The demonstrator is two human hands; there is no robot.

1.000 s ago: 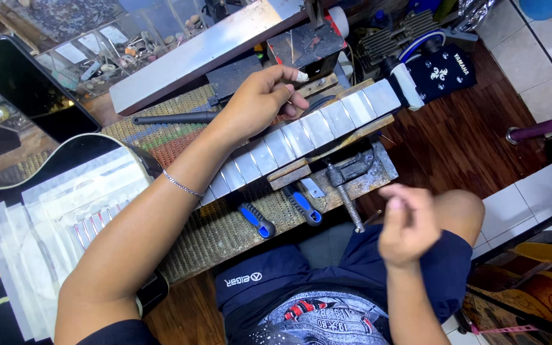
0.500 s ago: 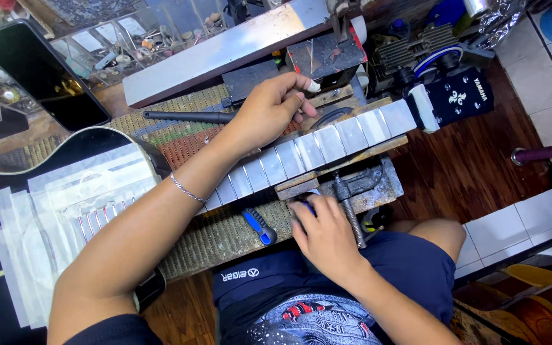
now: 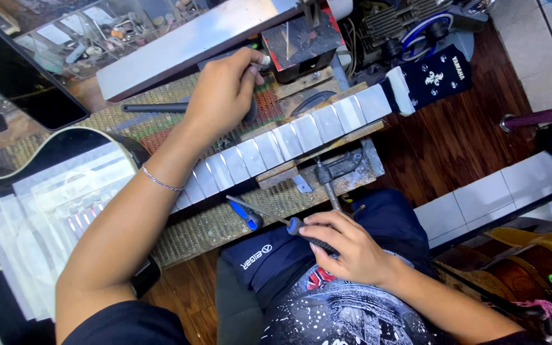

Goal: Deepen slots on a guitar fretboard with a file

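So the right hand (image 3: pixel 346 246) sits low over the lap, fingers curled around the black and blue handle of a thin metal-shafted screwdriver (image 3: pixel 289 225), with the shaft pointing up-left over the woven mat (image 3: pixel 225 223). A second blue-handled small tool (image 3: pixel 248 216) lies on that mat just beside the shaft.

The left hand (image 3: pixel 222 96) is stretched out over the workbench, past the guitar neck, fingertips pinched on some small whitish bit (image 3: pixel 264 61) near the red and black metal block (image 3: pixel 305 41); can't tell what that bit is. There's a thin silver bracelet (image 3: pixel 159 182) on that wrist.

The guitar neck wrapped in pale masking tape sections (image 3: pixel 289 140) runs diagonally across the bench, between the two hands, and its black headstock (image 3: pixel 432 80) sticks out to the right over the dark wooden floor. A grey metal clamp (image 3: pixel 333 172) sits under the neck, just above the right hand. On the left there's the black guitar body (image 3: pixel 46 150) and a stack of clear plastic bags (image 3: pixel 39 217).
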